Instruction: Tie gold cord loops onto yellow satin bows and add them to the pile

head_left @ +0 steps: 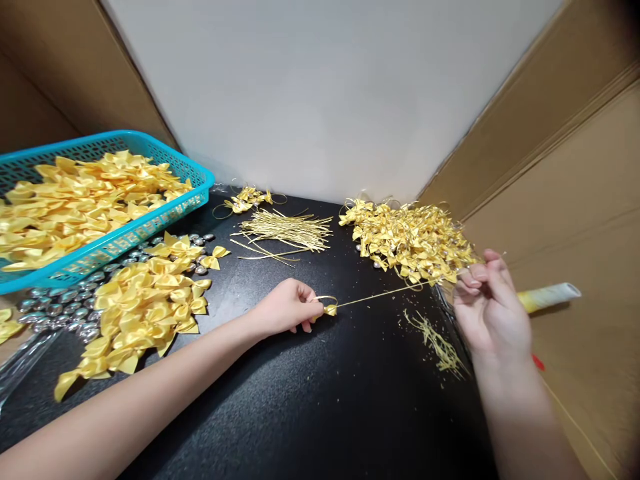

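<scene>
Near the middle of the black table, my left hand (290,307) pinches a small yellow ribbon bow (331,310), mostly hidden by the fingers. A thin gold cord (383,294) runs taut from the bow to the right, with a small loop of it standing above the bow. At the cord's other end my right hand (493,303) is raised, palm turned up, its fingers closed on the cord. A pile of finished-looking bows with cord loops (410,240) lies just behind and left of my right hand.
A blue basket (107,243) full of yellow bows stands at left. Before it lie loose bows (145,307) and shiny beads (65,310). Cut gold cords (285,230) lie at the back, cord scraps (437,343) at right. Cardboard walls (565,200) flank the table.
</scene>
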